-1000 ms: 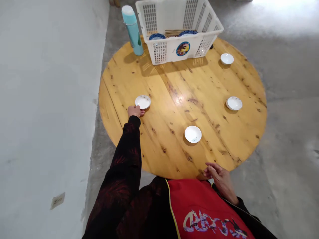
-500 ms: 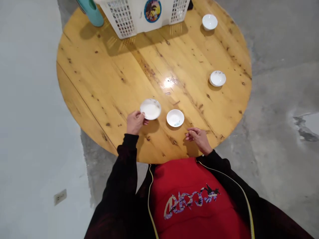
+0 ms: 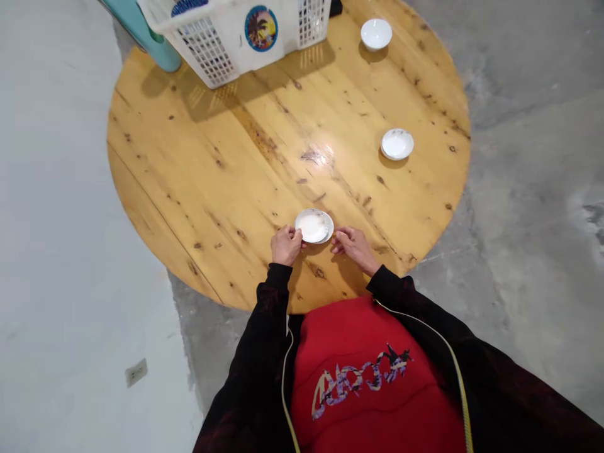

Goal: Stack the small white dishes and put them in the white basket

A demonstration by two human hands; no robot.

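My left hand [image 3: 285, 245] grips the rim of a small white dish [image 3: 311, 225] and holds it over a second white dish [image 3: 328, 229] that sits near the front edge of the round wooden table [image 3: 198, 170]. Only a sliver of the lower dish shows. My right hand [image 3: 353, 246] rests on the table just right of the two dishes, fingers loosely curled and touching or nearly touching the lower dish's edge.
Two more white dishes stand on the right side, one mid-table [image 3: 397, 144] and one at the back [image 3: 376, 33]. A white plastic basket [image 3: 236, 38] and a teal bottle [image 3: 141, 31] stand at the back left. Concrete floor surrounds the table.
My left hand lifted the dish from the table's left side and carried it right, over the front dish. My right hand moved up beside the dishes.
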